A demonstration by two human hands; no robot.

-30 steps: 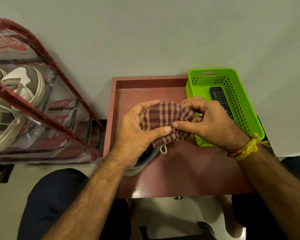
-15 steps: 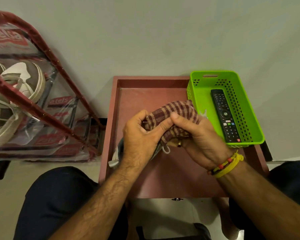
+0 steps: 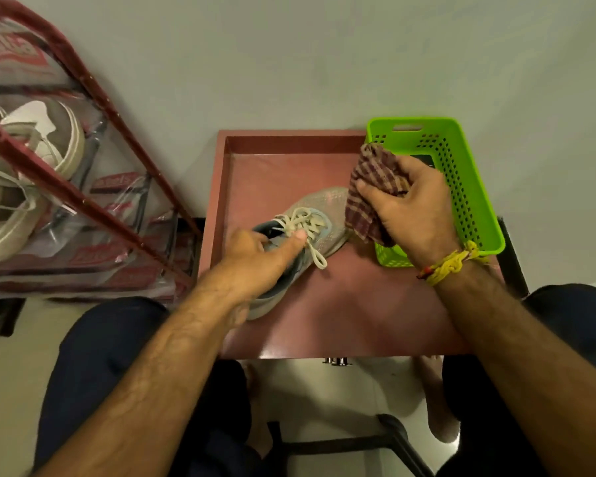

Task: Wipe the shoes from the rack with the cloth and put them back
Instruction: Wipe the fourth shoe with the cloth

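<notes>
Fingers of left hand (image 3: 255,256) are hooked into the collar of the grey sneaker (image 3: 310,232), frame centre on the red surface (image 3: 358,304); right hand (image 3: 410,208) bunches the checked cloth (image 3: 372,187). Sneaker judged light, soft-uppered; best held at collar/heel.

1. Just one cam, worn on the person's head.
2. It looks fwd and down, close over the red table (image 3: 341,304) and both arms.
3. Wide lens: shoe rack (image 3: 83,187) shows at far left, knees at the bottom, wall up top.
</notes>
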